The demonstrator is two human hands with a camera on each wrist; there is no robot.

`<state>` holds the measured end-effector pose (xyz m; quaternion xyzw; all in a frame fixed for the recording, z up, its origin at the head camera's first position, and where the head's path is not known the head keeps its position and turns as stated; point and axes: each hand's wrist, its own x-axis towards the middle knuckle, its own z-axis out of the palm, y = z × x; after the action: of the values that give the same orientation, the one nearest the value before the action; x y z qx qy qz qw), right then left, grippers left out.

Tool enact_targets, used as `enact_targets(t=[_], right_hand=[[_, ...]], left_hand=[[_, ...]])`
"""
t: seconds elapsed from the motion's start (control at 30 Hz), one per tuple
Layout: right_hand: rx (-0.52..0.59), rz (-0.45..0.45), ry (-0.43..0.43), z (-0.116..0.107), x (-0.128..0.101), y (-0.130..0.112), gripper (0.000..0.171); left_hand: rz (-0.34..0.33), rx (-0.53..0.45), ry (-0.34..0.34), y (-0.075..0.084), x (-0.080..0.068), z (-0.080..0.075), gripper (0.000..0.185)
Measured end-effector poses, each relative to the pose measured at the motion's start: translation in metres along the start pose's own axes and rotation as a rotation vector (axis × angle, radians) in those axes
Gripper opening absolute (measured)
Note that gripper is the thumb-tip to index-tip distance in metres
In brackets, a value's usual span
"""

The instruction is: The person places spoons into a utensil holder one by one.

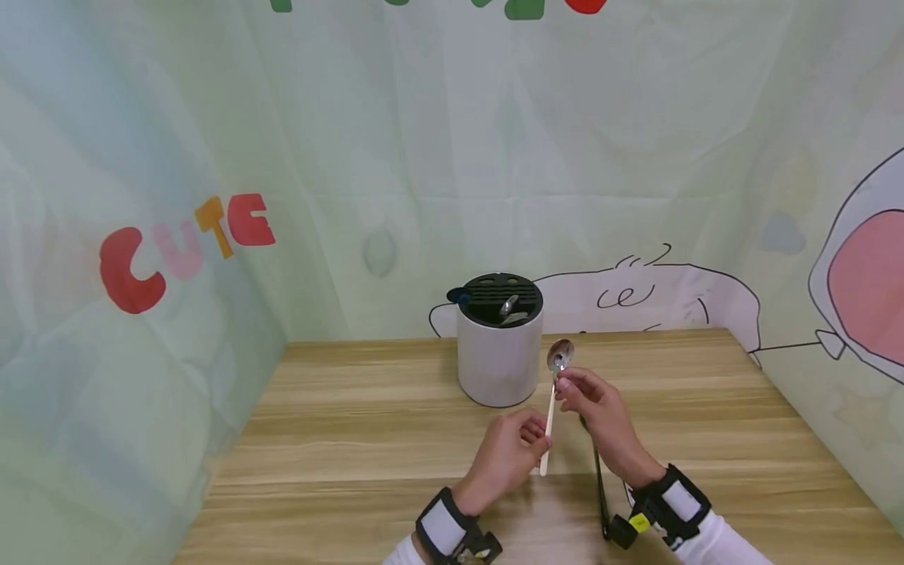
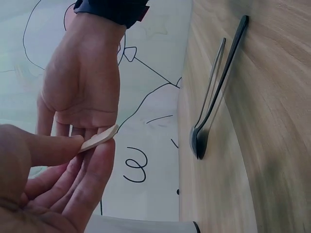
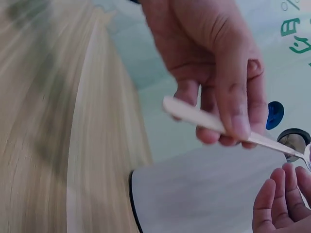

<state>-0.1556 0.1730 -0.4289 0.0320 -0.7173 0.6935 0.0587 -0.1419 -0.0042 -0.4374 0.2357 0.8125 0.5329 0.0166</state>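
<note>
A spoon [image 1: 561, 355] with a shiny metal bowl and a pale handle is held up over the table, its bowl pointing up and away. Low on the handle, my left hand [image 1: 504, 447] pinches it between thumb and fingers. My right hand [image 1: 600, 412] grips the neck just under the bowl with its fingertips. In the left wrist view the handle's pale end [image 2: 99, 138] sticks out past the left thumb. Just behind the hands stands a white cylindrical utensil holder [image 1: 497, 365] with a black slotted top; a metal spoon [image 1: 508, 304] stands in it.
A black-handled utensil [image 2: 235, 46] lies on the wooden table beside a thinner metal one [image 2: 212, 80], partly under the right forearm in the head view. A dark blue rounded piece [image 1: 458, 295] juts from the holder's left rim. Printed cloth [image 1: 424, 157] encloses the table's back and sides.
</note>
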Motion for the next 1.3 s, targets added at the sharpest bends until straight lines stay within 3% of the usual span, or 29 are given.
enact_targets(t=[0.1, 0.27, 0.43, 0.57, 0.87, 1.3], right_hand=[[0.018, 0.026, -0.017, 0.004, -0.002, -0.003, 0.042], [-0.024, 0.020, -0.030, 0.012, -0.006, -0.008, 0.031], [-0.103, -0.036, -0.034, 0.017, -0.008, -0.012, 0.029], [-0.179, -0.104, -0.039, 0.020, -0.006, -0.018, 0.025], [-0.234, -0.222, -0.046, 0.027, 0.006, -0.045, 0.015], [-0.251, -0.451, -0.081, 0.038, 0.028, -0.106, 0.015]], left_hand=[[0.003, -0.040, -0.006, -0.003, 0.000, -0.001, 0.009], [0.021, -0.042, -0.017, -0.009, -0.001, -0.004, 0.007], [0.018, -0.047, -0.022, -0.011, -0.002, -0.009, 0.002], [0.010, -0.084, -0.005, -0.008, 0.001, -0.014, 0.014], [0.127, -0.033, 0.087, 0.013, 0.016, -0.039, 0.011], [0.281, 0.031, 0.177, 0.052, 0.040, -0.080, 0.014]])
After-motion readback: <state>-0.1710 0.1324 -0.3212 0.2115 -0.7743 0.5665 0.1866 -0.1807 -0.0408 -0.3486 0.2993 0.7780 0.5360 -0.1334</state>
